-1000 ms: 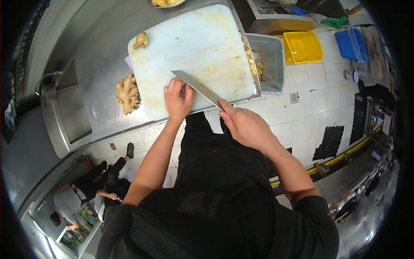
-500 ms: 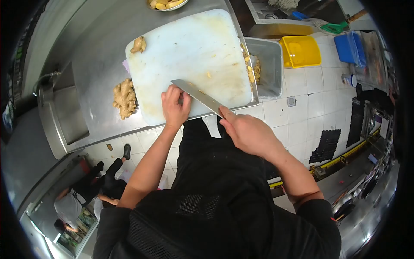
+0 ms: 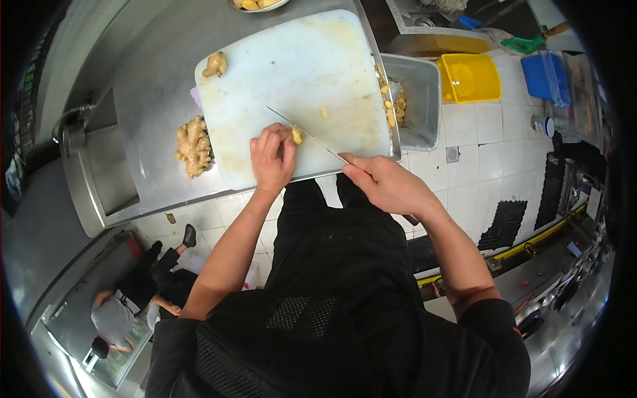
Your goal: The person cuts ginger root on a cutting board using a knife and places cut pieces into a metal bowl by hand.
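Observation:
On the white cutting board [image 3: 265,86], my left hand [image 3: 272,158] is closed, its fingertips pressed around a piece of ginger [image 3: 296,135]. My right hand [image 3: 391,188] grips a kitchen knife [image 3: 312,138] near its handle end. The blade stands edge-on beside the ginger, just right of my left fingers, pointing up and left across the board. A small ginger scrap [image 3: 324,113] lies just beyond the blade. One knob of ginger [image 3: 215,64] rests at the board's far left corner, and a larger pile of ginger [image 3: 193,147] sits on the steel counter left of the board.
A metal bowl [image 3: 271,7] of peeled pieces stands at the far edge. Right of the counter are a grey bin [image 3: 418,106] with ginger pieces in it, a yellow tub [image 3: 470,78] and a blue container [image 3: 545,76]. A sink [image 3: 109,172] is at left. Another person [image 3: 119,318] is at lower left.
The knife has turned from showing its flat side to edge-on. The ginger piece at my left fingertips now shows. My right hand has shifted slightly right, and the whole view has moved a little.

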The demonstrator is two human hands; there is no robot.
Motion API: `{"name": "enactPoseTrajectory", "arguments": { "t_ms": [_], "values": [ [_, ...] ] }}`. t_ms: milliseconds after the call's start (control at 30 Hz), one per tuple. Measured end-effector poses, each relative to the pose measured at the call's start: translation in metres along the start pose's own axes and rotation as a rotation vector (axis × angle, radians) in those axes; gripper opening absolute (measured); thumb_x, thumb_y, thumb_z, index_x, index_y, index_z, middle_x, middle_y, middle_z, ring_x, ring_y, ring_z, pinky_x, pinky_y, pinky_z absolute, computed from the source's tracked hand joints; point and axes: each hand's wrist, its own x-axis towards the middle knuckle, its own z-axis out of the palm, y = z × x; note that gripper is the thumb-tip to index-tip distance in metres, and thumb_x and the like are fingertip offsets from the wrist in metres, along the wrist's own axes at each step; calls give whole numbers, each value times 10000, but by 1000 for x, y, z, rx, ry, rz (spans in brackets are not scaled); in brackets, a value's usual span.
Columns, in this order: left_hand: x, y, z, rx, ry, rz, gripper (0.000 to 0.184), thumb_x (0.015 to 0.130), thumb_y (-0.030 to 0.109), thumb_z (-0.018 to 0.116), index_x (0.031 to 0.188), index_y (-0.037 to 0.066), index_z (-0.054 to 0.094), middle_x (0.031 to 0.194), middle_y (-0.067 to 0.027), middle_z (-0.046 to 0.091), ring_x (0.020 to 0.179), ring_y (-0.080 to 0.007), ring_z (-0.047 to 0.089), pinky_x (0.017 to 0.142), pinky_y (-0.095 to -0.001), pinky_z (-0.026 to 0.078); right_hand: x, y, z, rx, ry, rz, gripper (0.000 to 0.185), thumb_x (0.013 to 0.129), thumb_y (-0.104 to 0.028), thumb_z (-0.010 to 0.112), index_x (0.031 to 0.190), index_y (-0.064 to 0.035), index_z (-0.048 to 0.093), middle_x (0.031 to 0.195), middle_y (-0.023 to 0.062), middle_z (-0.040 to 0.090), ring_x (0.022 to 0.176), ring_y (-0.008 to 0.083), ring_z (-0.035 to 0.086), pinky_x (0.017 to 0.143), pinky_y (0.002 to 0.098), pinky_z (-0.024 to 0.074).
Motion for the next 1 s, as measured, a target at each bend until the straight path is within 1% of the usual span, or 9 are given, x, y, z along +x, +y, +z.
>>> {"name": "enactPoseTrajectory", "arguments": {
  "t_ms": [100,400,467,533,567,667,733,800,1000],
  "values": [
    [0,3,-1,-15,11,-12,101,855,48,686,933,108,663,1048,-6,685,708,-143,603,775,-321,379,9,-8,-8,85,-186,329,412,1077,-324,464,1025,45,641,633,140,590,490,220,594,504,389,477],
    [-2,6,-1,-22,9,-54,83,892,53,665,968,87,664,1019,-45,670,717,-168,585,789,-322,417,13,35,10,333,-110,278,452,1081,-359,477,746,-58,510,541,-3,480,373,77,444,360,267,378],
    [0,7,-1,-30,27,-41,90,899,56,663,983,88,668,1014,-39,665,701,-163,579,786,-321,419,9,29,19,260,-122,325,411,1075,-351,495,897,-9,636,593,76,565,456,164,555,471,317,471],
    [1,10,-2,4,12,-34,108,910,64,664,1014,89,676,1018,-35,662,706,-161,584,780,-319,422,-1,27,43,-43,249,-130,406,1073,-348,464,1111,11,650,777,243,680,679,418,677,656,486,533],
    [0,9,-2,0,14,-35,108,910,64,664,1014,89,676,1018,-35,662,706,-161,584,780,-319,422,-8,22,44,-17,177,-26,444,1069,-334,453,1310,19,575,928,319,676,894,521,641,811,548,497],
    [-1,5,1,54,41,66,131,892,83,679,1014,129,682,1022,-9,660,664,-141,591,763,-331,402,-25,7,49,-12,164,101,463,1078,-320,469,1397,7,545,791,264,655,760,382,670,762,421,510],
    [-1,6,1,30,47,31,107,895,92,679,995,130,684,1016,-3,656,686,-139,597,756,-333,400,-34,3,52,-9,159,112,470,1082,-323,455,1408,7,531,795,272,652,777,397,675,754,427,507],
    [-3,8,0,16,24,-1,102,894,108,685,994,130,685,1011,4,650,696,-135,582,752,-332,397,-39,-3,53,17,134,105,428,1075,-303,433,1347,11,537,862,314,675,839,508,654,751,549,506],
    [-4,6,-2,15,-10,5,166,847,92,700,1006,78,652,995,-34,628,714,-162,570,779,-327,426,-49,7,70,-57,201,30,428,1071,-284,439,1360,18,534,872,307,681,836,492,663,749,564,507]
  ]
}}
